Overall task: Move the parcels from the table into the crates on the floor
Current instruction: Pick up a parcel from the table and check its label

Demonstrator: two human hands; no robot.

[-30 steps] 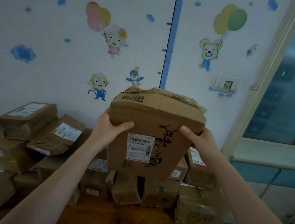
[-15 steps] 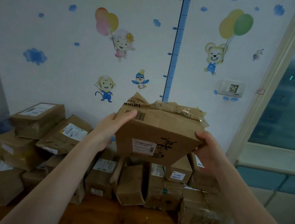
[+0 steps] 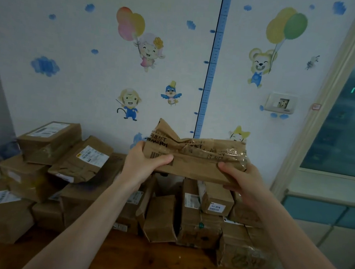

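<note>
You've tipped the parcel flat vs. 1 s ago, L grip and R grip clasping its ends, over the far pile on the tabletop, so it's ready to carry; crates not in view.

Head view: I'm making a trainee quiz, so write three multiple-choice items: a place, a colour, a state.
1. Where is the held parcel? A in a crate; B above the stacked parcels on the table; C on the floor.
2. What colour is the wall ruler? A red; B green; C blue.
3. What grips the held parcel? A both hands; B one hand; C nothing.
B: it hangs over them. C: the strip is blue. A: the left hand and right hand clasp its ends.
</note>
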